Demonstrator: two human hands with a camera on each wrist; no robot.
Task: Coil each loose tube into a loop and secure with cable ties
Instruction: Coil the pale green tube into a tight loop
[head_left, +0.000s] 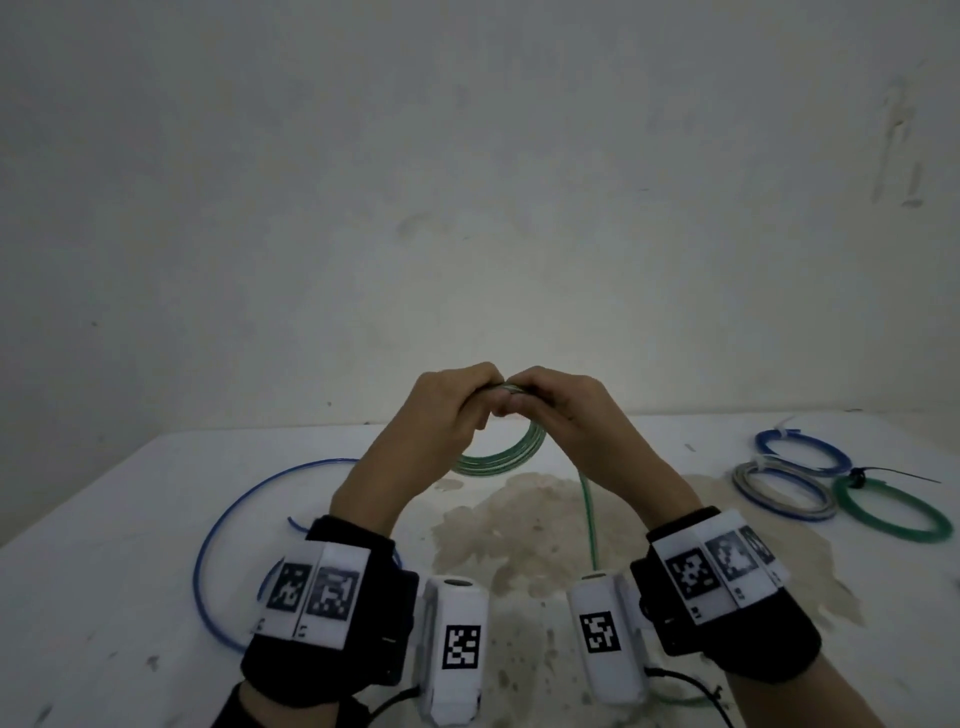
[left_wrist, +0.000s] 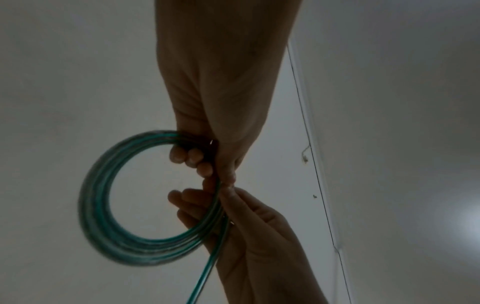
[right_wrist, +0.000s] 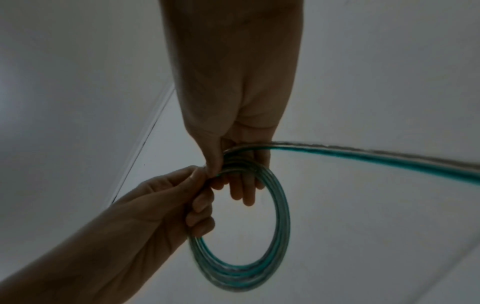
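Note:
A green tube is wound into a coil (head_left: 500, 453) of several turns that hangs above the white table (head_left: 119, 613). My left hand (head_left: 480, 392) and right hand (head_left: 524, 397) grip its top side by side, fingers curled round the bundle. In the left wrist view, the left fingers (left_wrist: 193, 157) wrap the coil (left_wrist: 94, 205). In the right wrist view, the right hand (right_wrist: 235, 170) holds the coil (right_wrist: 281, 216) beside the left hand (right_wrist: 197, 197). A loose green tail (head_left: 589, 519) drops from the right hand toward the table's near edge and also shows as the tail (right_wrist: 389, 159).
A loose blue tube (head_left: 218, 525) curves on the table at the left. At the far right lie three tied coils: blue (head_left: 826, 451), grey (head_left: 748, 486) and green (head_left: 852, 506), the green one with a black cable tie (head_left: 893, 474). A brown stain (head_left: 519, 540) marks the table's middle.

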